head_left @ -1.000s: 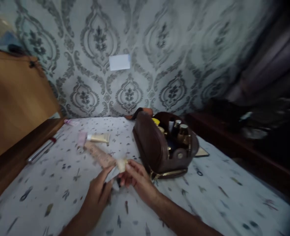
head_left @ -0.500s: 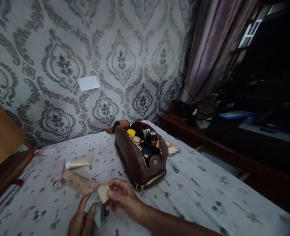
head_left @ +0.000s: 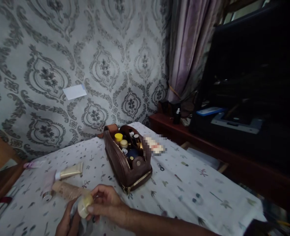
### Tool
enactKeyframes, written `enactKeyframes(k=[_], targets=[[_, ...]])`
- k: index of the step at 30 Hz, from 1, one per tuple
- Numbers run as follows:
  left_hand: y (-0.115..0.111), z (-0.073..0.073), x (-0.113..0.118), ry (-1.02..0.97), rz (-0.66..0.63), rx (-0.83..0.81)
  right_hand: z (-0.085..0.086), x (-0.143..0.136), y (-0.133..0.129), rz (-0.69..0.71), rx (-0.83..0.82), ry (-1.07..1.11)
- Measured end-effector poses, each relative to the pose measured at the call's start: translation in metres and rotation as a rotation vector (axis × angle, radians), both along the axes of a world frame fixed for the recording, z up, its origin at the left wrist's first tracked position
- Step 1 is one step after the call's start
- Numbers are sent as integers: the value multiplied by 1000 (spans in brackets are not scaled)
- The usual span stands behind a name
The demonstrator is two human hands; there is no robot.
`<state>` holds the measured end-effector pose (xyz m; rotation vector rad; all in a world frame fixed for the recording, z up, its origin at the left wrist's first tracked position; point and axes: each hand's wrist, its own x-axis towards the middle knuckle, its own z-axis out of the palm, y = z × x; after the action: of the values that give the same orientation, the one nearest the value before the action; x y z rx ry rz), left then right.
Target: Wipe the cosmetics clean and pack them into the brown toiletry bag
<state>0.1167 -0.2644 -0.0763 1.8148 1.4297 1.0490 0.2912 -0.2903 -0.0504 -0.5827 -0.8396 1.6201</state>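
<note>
My right hand point(head_left: 110, 204) pinches a small jar point(head_left: 83, 207) with a pale yellow lid between thumb and fingers. A light grey cloth point(head_left: 75, 207) is gripped in my left hand point(head_left: 67, 220), pressed against the jar's near side. Just beyond the hands lies a peach-coloured tube point(head_left: 67, 190). Behind it rest a cream tube point(head_left: 72, 170) with a white cap and a pale pink tube point(head_left: 48, 183). To the right of these stands an unzipped brown cosmetic bag point(head_left: 119, 165), holding a yellow-lidded jar point(head_left: 118, 137), a beige-lidded jar point(head_left: 123, 143) and several small bottles.
A patterned white sheet point(head_left: 179, 190) covers the surface. A wooden edge point(head_left: 7, 185) borders the left. At the right stands a dark red cabinet point(head_left: 164, 123) with a drawer pulled out and a large black screen point(head_left: 243, 75). A pink tube point(head_left: 34, 164) lies far left.
The view has turned to the right, so the bag and tubes sit further left in the picture. The jar's lid is tipped more towards me; both hands keep their hold.
</note>
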Motion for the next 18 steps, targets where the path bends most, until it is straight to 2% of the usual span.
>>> enactKeyframes(k=[5, 7, 10, 14, 18], targets=[[8, -7, -11, -27, -85, -70, 36, 12, -13, -4, 74, -57], [9, -6, -13, -20, -107, -95, 53, 25, -20, -38, 108, -105], [7, -2, -12, -6, -60, -102, 80, 54, -32, -115, 199, -227], [1, 3, -5, 14, 14, -99, 117, 108, -42, -351, 400, -562], [-6, 5, 1, 15, 62, -75, 150, 157, -39, -637, 524, -826]])
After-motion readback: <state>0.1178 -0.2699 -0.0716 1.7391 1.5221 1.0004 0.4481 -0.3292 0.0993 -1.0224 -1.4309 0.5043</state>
